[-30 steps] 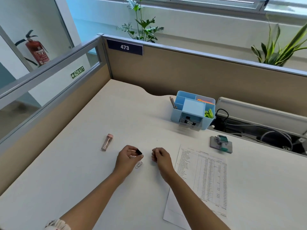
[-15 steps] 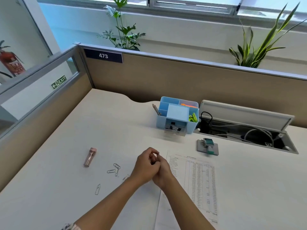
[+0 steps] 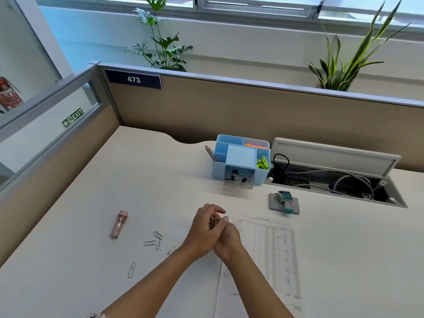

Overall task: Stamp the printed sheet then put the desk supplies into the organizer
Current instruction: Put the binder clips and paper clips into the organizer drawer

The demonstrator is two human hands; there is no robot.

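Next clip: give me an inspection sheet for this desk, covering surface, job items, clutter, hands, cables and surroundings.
Surface: pale desk, no spills seen.
Job items: printed sheet lies flat; stamp rests on its pad beyond it; blue organizer has its small drawer open; loose paper clips and a pink tube lie on the desk.
Clutter: nothing seen.
Hands: left hand and right hand are pressed together, holding rose-gold clips.
Cables: several in the open cable tray.
Surroundings: partition with 473 sign, plants behind.
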